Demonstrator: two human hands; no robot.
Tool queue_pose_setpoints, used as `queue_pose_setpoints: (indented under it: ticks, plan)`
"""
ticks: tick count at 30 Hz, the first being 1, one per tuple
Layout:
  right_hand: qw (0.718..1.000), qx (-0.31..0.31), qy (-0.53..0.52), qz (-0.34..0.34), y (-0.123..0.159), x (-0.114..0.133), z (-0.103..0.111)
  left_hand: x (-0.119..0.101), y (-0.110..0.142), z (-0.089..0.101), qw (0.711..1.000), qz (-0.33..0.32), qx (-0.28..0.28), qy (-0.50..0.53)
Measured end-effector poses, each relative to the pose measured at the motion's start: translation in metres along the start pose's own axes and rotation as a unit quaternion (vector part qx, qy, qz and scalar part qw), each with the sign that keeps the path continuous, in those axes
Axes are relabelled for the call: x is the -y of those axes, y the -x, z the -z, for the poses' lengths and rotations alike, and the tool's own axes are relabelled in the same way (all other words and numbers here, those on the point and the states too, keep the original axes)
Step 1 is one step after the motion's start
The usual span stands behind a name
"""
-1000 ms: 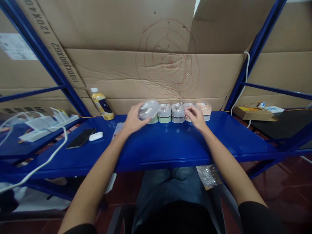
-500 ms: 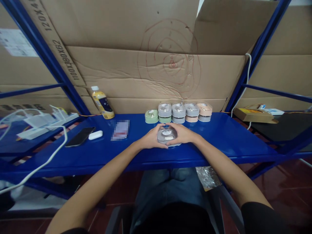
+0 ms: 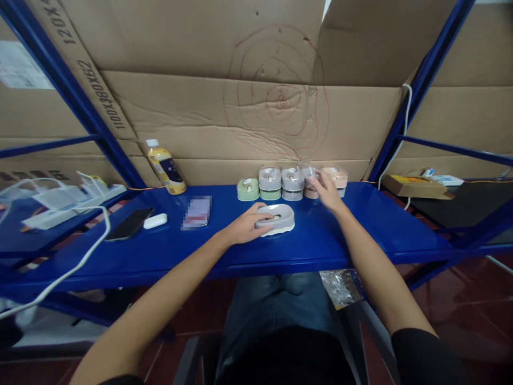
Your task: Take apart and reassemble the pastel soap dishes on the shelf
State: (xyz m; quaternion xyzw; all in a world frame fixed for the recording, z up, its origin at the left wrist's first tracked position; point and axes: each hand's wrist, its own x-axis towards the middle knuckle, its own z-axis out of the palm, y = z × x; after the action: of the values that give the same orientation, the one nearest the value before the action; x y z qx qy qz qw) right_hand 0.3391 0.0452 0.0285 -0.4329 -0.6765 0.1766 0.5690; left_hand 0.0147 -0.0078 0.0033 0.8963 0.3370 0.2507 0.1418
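Note:
A grey oval case (image 3: 276, 218) lies on the blue shelf (image 3: 360, 230) near its front middle. My left hand (image 3: 244, 227) rests on the case's left end, fingers curled round it. Against the cardboard at the back stands a row of small round containers (image 3: 280, 184) in green, grey and peach, most stacked in twos. My right hand (image 3: 326, 190) is stretched to the right part of that row and holds a clear lid (image 3: 308, 171) up off one container.
A yellow bottle (image 3: 162, 167) stands at the back left. A black phone (image 3: 130, 223), a white earbud case (image 3: 155, 220) and a small packet (image 3: 196, 213) lie left of my hands. A white power strip with cables (image 3: 68, 198) sits far left, a flat box (image 3: 417, 186) far right.
Both hands brought the grey case from the row down to the shelf's front. My right hand then let go and reached back to the row, lifting a clear lid.

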Motion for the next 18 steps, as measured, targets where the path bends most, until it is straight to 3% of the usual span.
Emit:
queue_pose_setpoints:
  ticks: [2,5,8,10,14,16,18]
  plan:
    - [1.0,-0.016,-0.012,-0.003,-0.001,-0.001,0.0,0.003,-0.001,0.001,0.999,0.01,-0.029,-0.007]
    - [0.999,-0.03,-0.015,-0.012,0.0,0.003,-0.002,0.013,-0.005,0.004,0.989,0.054,-0.135,-0.008]
    - [0.999,-0.047,-0.016,-0.023,0.0,0.006,-0.001,0.021,-0.007,0.007,0.959,0.118,-0.259,-0.014]
    - [0.998,-0.052,-0.01,-0.027,0.001,0.007,0.0,0.024,-0.007,0.009,0.942,0.148,-0.302,-0.021]
    - [0.999,-0.043,-0.004,-0.024,0.001,0.007,-0.001,0.021,-0.005,0.009,0.941,0.149,-0.301,-0.035]
    - [0.999,-0.039,-0.004,-0.016,0.001,0.007,-0.001,0.017,-0.003,0.008,0.96,0.108,-0.255,-0.045]
    - [1.0,-0.028,-0.001,-0.005,0.002,0.009,-0.002,0.011,-0.001,0.007,0.982,0.055,-0.173,-0.05]
